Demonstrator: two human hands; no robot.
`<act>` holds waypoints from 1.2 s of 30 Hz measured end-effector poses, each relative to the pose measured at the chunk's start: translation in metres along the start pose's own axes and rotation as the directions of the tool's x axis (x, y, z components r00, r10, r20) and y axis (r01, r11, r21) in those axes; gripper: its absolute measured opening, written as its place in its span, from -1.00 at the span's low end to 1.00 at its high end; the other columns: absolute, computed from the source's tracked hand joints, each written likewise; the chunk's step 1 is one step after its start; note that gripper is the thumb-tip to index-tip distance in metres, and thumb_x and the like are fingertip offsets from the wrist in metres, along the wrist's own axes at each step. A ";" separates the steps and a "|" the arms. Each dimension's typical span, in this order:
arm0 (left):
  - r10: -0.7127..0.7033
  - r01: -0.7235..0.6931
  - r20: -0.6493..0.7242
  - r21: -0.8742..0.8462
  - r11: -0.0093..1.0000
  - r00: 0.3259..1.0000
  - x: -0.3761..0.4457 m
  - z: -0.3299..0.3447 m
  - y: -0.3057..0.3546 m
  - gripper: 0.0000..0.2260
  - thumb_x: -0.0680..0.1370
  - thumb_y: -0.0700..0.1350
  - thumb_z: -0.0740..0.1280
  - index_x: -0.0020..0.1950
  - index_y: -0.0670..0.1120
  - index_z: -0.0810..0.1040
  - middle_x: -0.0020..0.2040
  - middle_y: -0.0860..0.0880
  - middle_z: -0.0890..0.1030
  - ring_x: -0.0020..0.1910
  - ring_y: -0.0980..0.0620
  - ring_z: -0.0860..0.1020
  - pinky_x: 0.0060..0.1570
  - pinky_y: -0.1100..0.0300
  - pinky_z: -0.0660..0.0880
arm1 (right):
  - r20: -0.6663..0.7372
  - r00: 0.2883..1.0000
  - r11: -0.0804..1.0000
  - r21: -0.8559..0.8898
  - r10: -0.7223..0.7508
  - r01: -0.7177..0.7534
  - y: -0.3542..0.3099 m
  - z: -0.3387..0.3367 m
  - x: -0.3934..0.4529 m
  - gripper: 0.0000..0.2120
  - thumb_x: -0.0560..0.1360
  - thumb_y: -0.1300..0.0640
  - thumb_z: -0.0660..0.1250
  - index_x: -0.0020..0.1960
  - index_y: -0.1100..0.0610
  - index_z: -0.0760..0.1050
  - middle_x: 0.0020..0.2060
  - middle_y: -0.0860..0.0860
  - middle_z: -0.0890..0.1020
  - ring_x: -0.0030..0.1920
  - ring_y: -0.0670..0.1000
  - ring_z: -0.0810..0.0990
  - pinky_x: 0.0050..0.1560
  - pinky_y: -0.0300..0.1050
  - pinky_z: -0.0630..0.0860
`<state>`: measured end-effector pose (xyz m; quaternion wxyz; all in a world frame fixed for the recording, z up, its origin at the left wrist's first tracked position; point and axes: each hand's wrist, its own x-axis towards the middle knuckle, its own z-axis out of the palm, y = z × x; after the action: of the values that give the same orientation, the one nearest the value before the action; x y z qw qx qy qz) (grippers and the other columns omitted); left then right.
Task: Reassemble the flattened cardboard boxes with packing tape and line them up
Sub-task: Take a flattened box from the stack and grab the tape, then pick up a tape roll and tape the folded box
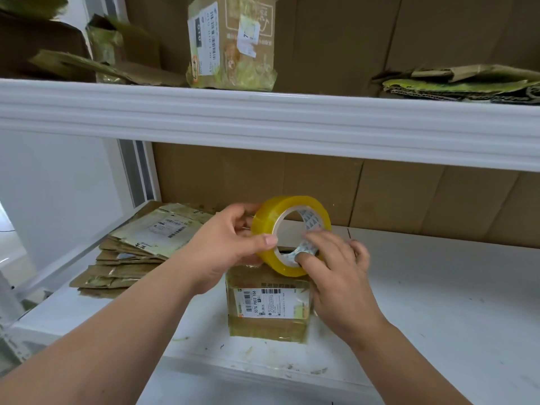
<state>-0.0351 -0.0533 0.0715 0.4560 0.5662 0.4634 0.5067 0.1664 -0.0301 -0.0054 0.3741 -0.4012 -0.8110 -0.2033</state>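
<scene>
1. Nearest, on the white lower shelf [438, 287], stands a small brown cardboard box with a white barcode label [267, 305], upright, its labelled face toward the camera and its long axis about vertical.
2. Just above it, both hands hold a roll of yellowish clear packing tape [290, 235], on edge, its core hole facing near-right.
3. The left hand [225, 247] curls round the roll's outer rim; the right hand [330, 267] has fingers hooked into the core.
4. Judged step: freeing the tape end, which next needs a fingernail under it.
5. Farther left lies a stack of flattened brown cardboard boxes [131, 252], long axis running near-left to far-right.
6. Farthest, on the upper shelf [263, 118], stands a rebuilt taped box [230, 42].
</scene>
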 end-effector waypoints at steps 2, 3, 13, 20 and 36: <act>0.012 -0.012 0.001 0.013 1.000 1.000 -0.004 0.002 -0.002 -0.53 0.43 -0.31 0.50 0.26 0.01 0.47 0.04 -0.06 0.67 0.05 -0.07 0.67 0.07 -0.22 0.59 | -0.074 0.987 0.981 0.143 0.144 -0.132 0.000 -0.001 -0.001 -0.38 0.22 0.42 0.45 0.17 -0.03 0.43 0.40 0.07 0.31 0.43 0.18 0.25 0.34 0.16 0.22; 0.013 -0.013 0.010 0.010 1.000 1.000 -0.005 0.003 -0.003 -0.51 0.43 -0.33 0.50 0.26 0.01 0.46 0.05 -0.07 0.67 0.07 -0.07 0.67 0.09 -0.20 0.59 | -0.062 0.960 0.923 0.298 0.274 -0.244 -0.001 -0.006 0.001 -0.37 0.27 0.37 0.37 0.24 -0.09 0.36 0.43 0.02 0.25 0.46 0.13 0.20 0.41 0.13 0.21; -0.003 0.034 0.167 -0.184 0.982 0.986 -0.010 0.001 -0.006 -0.40 0.31 -0.41 0.44 0.27 -0.05 0.40 0.14 -0.17 0.62 0.16 -0.20 0.60 0.25 -0.28 0.44 | 0.492 0.770 -0.160 0.868 0.406 -0.470 0.013 -0.029 0.021 -0.31 0.24 -0.28 0.54 0.29 -0.06 0.51 0.19 0.08 0.61 0.25 0.04 0.57 0.25 -0.04 0.48; -0.039 0.046 0.153 -0.039 0.998 0.987 -0.015 -0.005 0.005 -0.40 0.30 -0.31 0.41 0.33 -0.04 0.45 0.29 -0.15 0.54 0.21 -0.06 0.60 0.08 -0.03 0.60 | 0.389 0.849 -0.074 0.918 0.357 -0.390 0.009 -0.043 0.023 -0.41 0.20 -0.22 0.59 0.19 -0.16 0.57 0.07 -0.09 0.65 0.16 0.00 0.62 0.13 -0.06 0.57; 0.208 -0.061 -0.239 0.507 0.860 0.949 -0.017 0.062 0.046 -0.84 0.51 -0.06 0.47 0.08 0.10 0.69 -0.10 0.17 0.67 -0.13 0.22 0.62 0.02 0.20 0.58 | -0.137 0.980 0.926 0.369 0.144 -0.085 0.006 -0.056 0.024 -0.43 0.40 -0.06 0.43 0.36 -0.02 0.37 0.03 -0.10 0.36 0.04 0.01 0.46 0.05 0.01 0.48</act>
<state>0.0281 -0.0796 0.1097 0.1877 0.6160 0.5969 0.4785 0.1866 -0.0496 0.0489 0.5170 -0.3546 -0.7768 -0.0603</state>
